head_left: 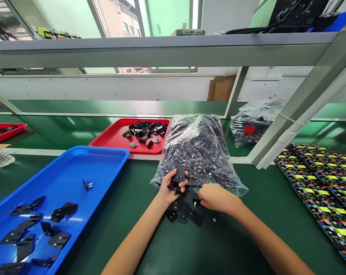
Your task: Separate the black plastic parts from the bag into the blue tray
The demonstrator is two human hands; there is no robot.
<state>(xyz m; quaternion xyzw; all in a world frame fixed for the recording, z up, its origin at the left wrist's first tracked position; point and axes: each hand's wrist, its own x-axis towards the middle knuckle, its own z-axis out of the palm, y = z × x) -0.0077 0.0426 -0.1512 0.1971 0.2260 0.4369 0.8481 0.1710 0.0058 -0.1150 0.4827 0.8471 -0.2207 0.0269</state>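
Note:
My left hand (169, 188) grips a small black plastic plug housing (179, 173), held up in front of a big clear bag of black parts (200, 147). My right hand (215, 198) is curled, knuckles up, over a small heap of loose black housings (184, 211) on the green table; what its fingers hold is hidden. The heap lies between both hands at the bag's open front edge.
A blue tray (104, 160) with several flat black pieces lies at my left. Behind it sits a red tray (109, 137) with black parts. A second bag (253, 122) lies at the back right, by a slanted white frame post (290, 126). Circuit boards (319, 179) fill the right side.

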